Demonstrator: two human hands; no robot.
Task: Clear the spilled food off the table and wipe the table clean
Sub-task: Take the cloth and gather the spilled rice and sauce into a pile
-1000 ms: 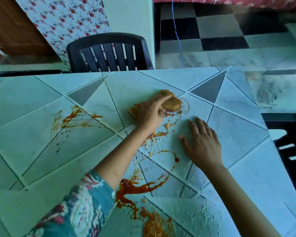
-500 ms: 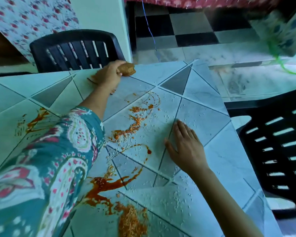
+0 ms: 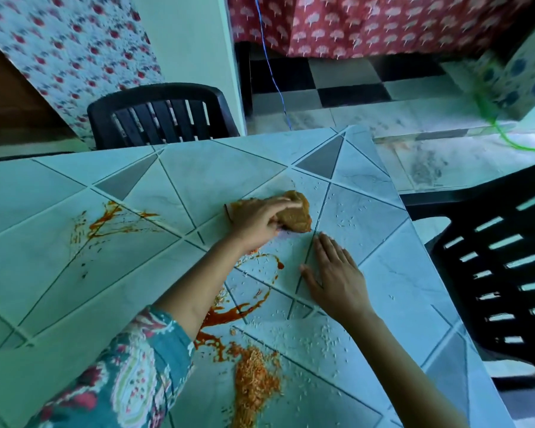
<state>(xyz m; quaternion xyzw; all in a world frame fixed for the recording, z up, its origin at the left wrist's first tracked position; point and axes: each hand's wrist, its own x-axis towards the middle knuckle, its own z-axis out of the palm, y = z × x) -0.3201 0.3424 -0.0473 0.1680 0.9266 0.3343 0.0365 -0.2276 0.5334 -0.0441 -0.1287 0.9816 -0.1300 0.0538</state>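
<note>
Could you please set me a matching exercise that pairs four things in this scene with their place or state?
Things:
1. left hand
2. right hand
3. orange food pile
4. far black chair

Places or states:
a. stands behind the far edge of the table
b. lies flat on the tabletop, fingers straight
c. has a grip on the brown cloth
d. heaped near the table's near edge

Pairs: 1-c, 2-b, 3-d, 4-a

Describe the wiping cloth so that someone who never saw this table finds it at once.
Look at the pale tiled table, toward its far right corner. There the left hand grips a crumpled brown cloth, just beyond the flat right hand. It is the only solid lump; all else is sauce smears and loose rice.
</note>
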